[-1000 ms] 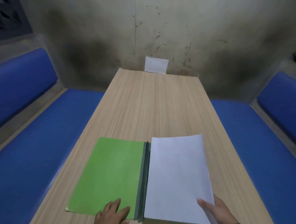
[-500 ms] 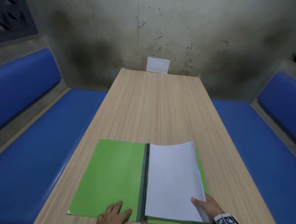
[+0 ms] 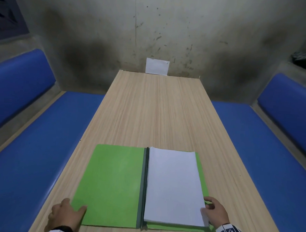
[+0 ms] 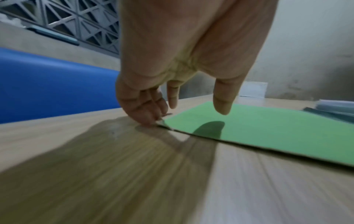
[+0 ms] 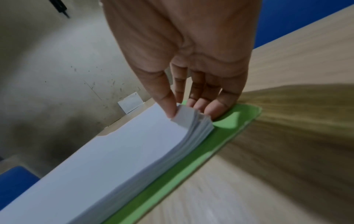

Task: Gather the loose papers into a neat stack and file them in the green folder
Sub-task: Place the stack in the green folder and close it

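The green folder (image 3: 110,183) lies open on the wooden table, its dark spine (image 3: 143,185) in the middle. A stack of white papers (image 3: 174,186) lies flat on its right half. My right hand (image 3: 206,204) pinches the stack's near right corner, thumb on top and fingers beneath; in the right wrist view that corner of the papers (image 5: 134,151) is bent up at the hand (image 5: 189,112). At the near left corner of the cover is my left hand (image 3: 74,206). In the left wrist view this hand (image 4: 187,116) has curled fingertips (image 4: 151,121) at the folder (image 4: 268,128) edge, thumb hovering above.
The long table (image 3: 157,107) runs to a stained wall, where a white sheet (image 3: 157,66) is stuck just above the far edge. Blue padded benches (image 3: 34,155) (image 3: 268,154) flank both sides.
The right hand has lowered the curved paper stack flat onto the folder's right half. The left hand has slid from beside the spine to the cover's near left corner.
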Tool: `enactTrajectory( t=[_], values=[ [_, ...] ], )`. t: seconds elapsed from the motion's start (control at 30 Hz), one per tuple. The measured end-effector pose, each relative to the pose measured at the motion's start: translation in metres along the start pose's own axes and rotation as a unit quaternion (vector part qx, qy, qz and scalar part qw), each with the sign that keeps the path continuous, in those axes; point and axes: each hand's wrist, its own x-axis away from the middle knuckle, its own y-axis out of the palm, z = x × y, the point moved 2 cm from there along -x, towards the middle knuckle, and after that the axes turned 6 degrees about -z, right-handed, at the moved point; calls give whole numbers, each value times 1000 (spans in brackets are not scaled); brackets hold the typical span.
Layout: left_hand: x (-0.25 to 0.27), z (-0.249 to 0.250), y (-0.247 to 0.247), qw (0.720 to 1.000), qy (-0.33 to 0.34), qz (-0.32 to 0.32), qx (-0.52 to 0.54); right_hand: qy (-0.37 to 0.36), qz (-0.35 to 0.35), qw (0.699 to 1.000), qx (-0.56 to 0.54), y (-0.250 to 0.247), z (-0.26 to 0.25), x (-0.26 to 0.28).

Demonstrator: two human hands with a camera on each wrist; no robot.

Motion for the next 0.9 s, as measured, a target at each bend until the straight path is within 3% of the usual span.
enactTrajectory(
  t=[0.17, 0.27, 0.37, 0.47, 0.53, 0.6, 0.73, 0.8, 0.9],
  values=[
    [-2, 5, -9, 991, 12, -72, 116, -5, 20, 1000, 8, 3, -1, 2],
    [9, 11, -23, 987, 65, -103, 100, -10, 31, 999, 12, 4, 0, 2],
    [23, 26, -54, 977, 150, -93, 117, -10, 29, 999, 13, 4, -2, 2],
    [62, 61, -85, 944, 255, -109, 177, -2, 22, 1000, 10, 3, -4, 2],
    [94, 90, -88, 908, 320, -174, 207, 1, 22, 1000, 4, 3, -4, 4],
    [113, 117, -66, 871, 372, -263, 181, 7, 16, 1000, 4, 3, -6, 5],
    [133, 156, 8, 842, 386, -368, 77, 16, 28, 999, -9, 4, -7, 10],
    [137, 166, 41, 852, 388, -351, 8, 8, 49, 999, -22, 1, -8, 12],
    [130, 169, 73, 874, 399, -273, -54, 16, 41, 999, -25, -3, -10, 18]
  ],
)
